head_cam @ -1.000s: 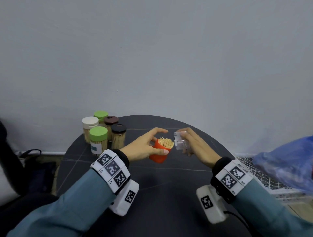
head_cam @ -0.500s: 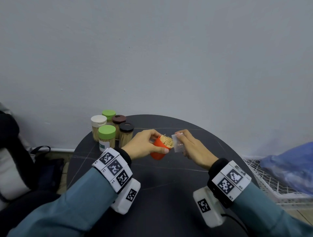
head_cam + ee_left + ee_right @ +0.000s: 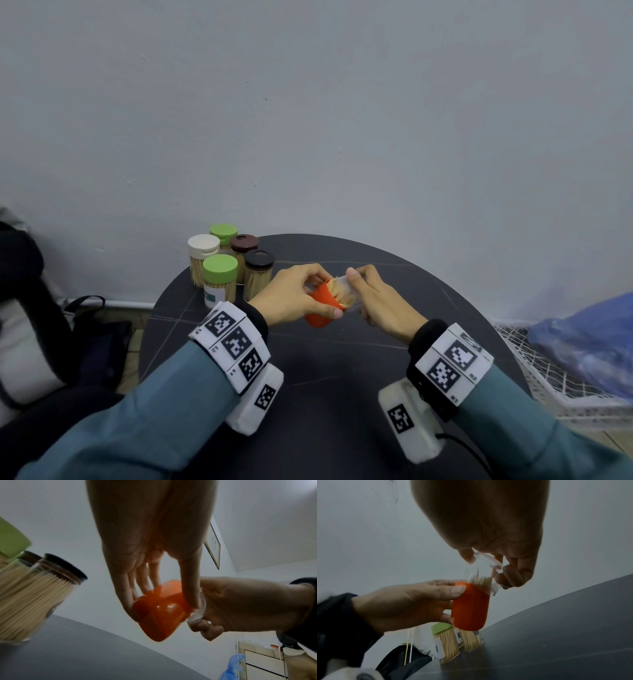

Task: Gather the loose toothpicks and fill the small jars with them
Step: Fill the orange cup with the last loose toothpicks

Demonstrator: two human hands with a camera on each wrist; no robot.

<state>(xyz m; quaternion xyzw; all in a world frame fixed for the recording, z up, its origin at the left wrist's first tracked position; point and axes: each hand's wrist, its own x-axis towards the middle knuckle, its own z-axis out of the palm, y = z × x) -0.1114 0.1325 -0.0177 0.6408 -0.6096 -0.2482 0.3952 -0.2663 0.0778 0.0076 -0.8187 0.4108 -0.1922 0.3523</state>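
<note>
Above the middle of the round dark surface (image 3: 308,394), the left hand (image 3: 291,301) holds an orange plastic cap (image 3: 322,308) of toothpicks (image 3: 339,291). To its right, touching it, the right hand (image 3: 380,305) holds a clear plastic jar (image 3: 349,291). Five lidded toothpick jars (image 3: 229,270) cluster at the surface's far left edge.

The clear jar (image 3: 485,566) is nearly invisible against the wall, its base buried in the right hand (image 3: 496,534). The toothpicks (image 3: 480,580) show only their tips above the orange cap (image 3: 470,608). The green-lidded jar (image 3: 10,538) is cropped by the left wrist view's edge.
</note>
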